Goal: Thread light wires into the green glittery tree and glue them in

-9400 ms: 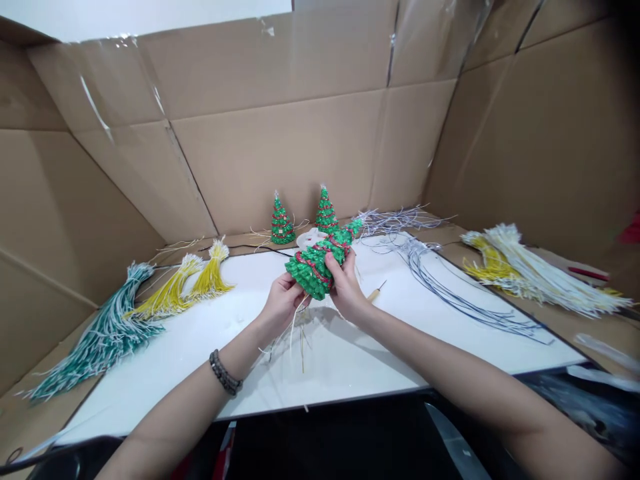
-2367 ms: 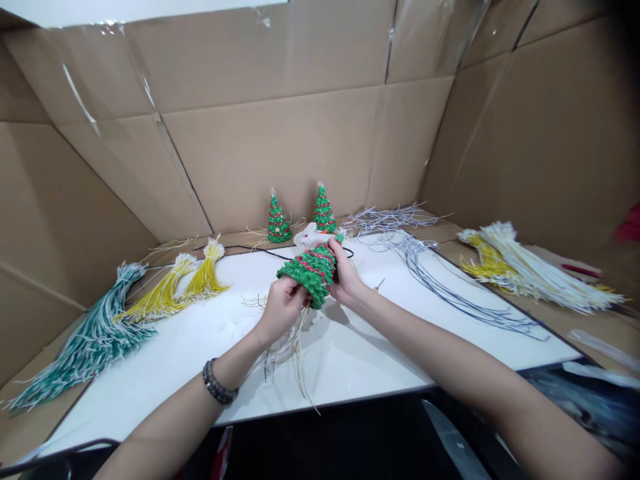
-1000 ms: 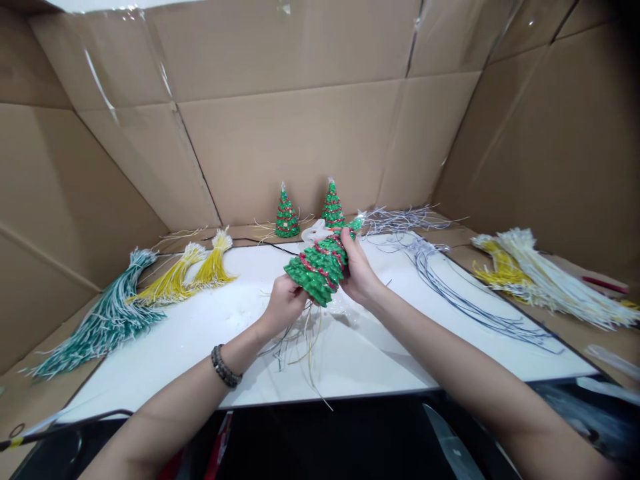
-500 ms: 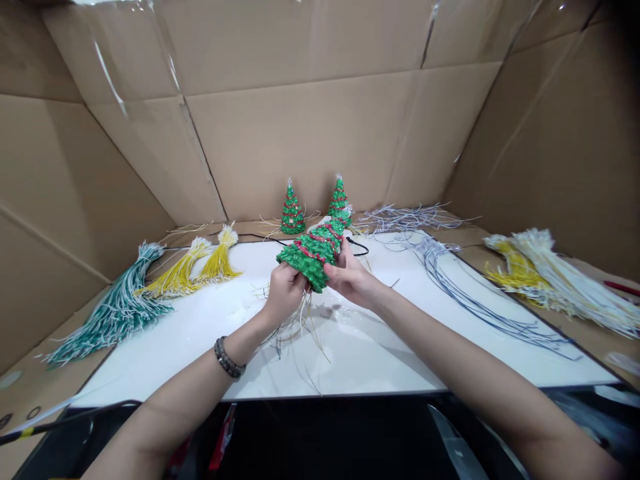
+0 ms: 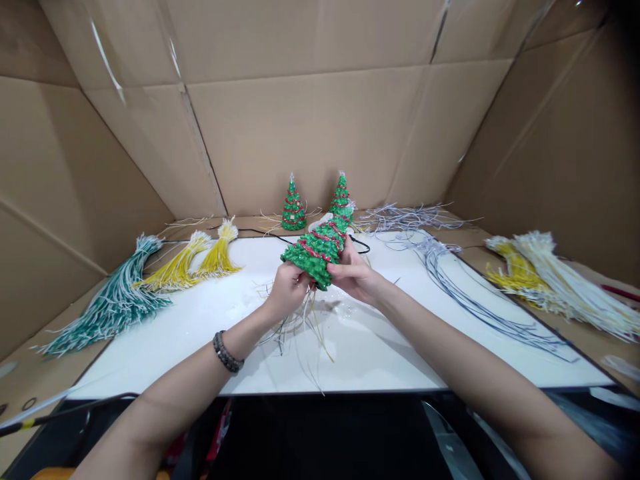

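Observation:
Between my two hands is a small green Christmas tree (image 5: 316, 255) wound with red garland, tilted so its top points away and to the right. My left hand (image 5: 287, 291) is closed at the tree's base; its fingertips are partly hidden beneath it. My right hand (image 5: 356, 275) grips the tree's right side, thumb on the front and fingers behind. Thin loose wires (image 5: 300, 327) hang or lie below the base; whether they are joined to the tree I cannot tell. Two similar trees stand upright behind, a left one (image 5: 293, 208) and a right one (image 5: 341, 192).
On the left lie a green wire bundle (image 5: 113, 300) and yellow wire bundles (image 5: 175, 267). Grey-blue wires (image 5: 465, 293) spread over the white board (image 5: 195, 347) at the right, near yellow-and-white bundles (image 5: 565, 287). Cardboard walls (image 5: 310, 133) enclose the back and sides.
The held tree and both hands have shifted very slightly right in the picture, with the view itself moving a little. Both hands keep their hold on the tree.

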Action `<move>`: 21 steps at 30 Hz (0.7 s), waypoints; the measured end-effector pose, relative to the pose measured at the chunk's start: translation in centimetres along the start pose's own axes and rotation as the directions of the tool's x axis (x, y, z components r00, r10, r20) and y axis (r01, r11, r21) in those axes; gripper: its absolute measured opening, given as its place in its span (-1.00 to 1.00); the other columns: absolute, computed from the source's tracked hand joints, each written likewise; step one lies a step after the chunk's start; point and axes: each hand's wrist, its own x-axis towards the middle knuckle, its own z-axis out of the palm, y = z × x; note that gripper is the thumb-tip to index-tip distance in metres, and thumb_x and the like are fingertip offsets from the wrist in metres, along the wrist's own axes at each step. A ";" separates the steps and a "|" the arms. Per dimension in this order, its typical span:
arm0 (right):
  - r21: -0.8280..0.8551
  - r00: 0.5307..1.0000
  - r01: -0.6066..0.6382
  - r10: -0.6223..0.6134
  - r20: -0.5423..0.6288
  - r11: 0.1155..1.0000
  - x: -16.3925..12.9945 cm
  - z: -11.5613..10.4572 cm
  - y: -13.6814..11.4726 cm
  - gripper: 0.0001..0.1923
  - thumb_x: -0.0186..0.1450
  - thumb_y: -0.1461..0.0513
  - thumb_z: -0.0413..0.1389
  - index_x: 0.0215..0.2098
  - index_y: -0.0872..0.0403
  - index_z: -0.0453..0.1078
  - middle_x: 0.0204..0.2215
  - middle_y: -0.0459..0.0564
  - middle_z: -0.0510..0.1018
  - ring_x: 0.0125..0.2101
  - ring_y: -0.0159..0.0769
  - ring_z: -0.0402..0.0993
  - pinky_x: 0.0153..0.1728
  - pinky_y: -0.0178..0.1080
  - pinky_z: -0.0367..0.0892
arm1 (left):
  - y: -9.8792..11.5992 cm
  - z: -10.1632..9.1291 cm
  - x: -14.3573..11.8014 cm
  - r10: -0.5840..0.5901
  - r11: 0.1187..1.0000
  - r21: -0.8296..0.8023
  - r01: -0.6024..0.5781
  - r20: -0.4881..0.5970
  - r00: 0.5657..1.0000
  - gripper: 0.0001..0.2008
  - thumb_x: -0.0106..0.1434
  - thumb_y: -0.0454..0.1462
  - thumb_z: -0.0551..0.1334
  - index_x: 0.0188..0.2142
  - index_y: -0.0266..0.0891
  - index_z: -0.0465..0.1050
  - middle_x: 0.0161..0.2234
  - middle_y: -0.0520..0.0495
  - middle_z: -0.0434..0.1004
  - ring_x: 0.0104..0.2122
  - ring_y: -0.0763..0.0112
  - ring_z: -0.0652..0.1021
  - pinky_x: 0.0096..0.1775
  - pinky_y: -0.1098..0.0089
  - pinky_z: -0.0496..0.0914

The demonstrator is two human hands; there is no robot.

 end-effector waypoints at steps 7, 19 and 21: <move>-0.006 1.000 0.002 -0.002 0.017 1.000 0.0 -0.3 0.3 -0.23 -0.05 0.33 0.42 0.03 -0.20 0.20 -0.01 -0.14 0.53 -0.11 -0.19 0.56 -0.25 -0.18 0.50 | -0.4 -0.1 -0.1 -0.008 1.000 -0.001 0.008 -0.011 1.000 -0.82 0.18 -0.38 0.15 -0.53 -0.25 0.42 -0.60 -0.02 0.47 -0.58 0.40 0.48 -0.49 0.40 0.41; -0.002 0.999 -0.034 0.034 -0.033 0.999 -0.1 -0.4 0.1 -0.22 -0.14 0.40 0.31 0.00 -0.21 0.24 0.03 -0.16 0.51 -0.16 -0.21 0.54 -0.32 -0.22 0.46 | -0.1 0.0 0.2 -0.032 0.998 -0.060 0.033 0.019 0.999 -0.81 0.20 -0.34 0.16 -0.55 -0.24 0.37 -0.62 0.00 0.44 -0.62 0.44 0.46 -0.54 0.44 0.38; -0.015 0.998 -0.028 0.027 -0.048 0.999 0.0 -0.4 0.2 -0.21 -0.13 0.40 0.32 0.01 -0.22 0.22 0.03 -0.16 0.51 -0.17 -0.23 0.54 -0.31 -0.23 0.47 | -0.2 0.0 0.2 -0.034 0.997 -0.065 0.035 0.014 0.999 -0.81 0.20 -0.34 0.16 -0.55 -0.24 0.37 -0.63 0.01 0.43 -0.63 0.45 0.45 -0.54 0.44 0.37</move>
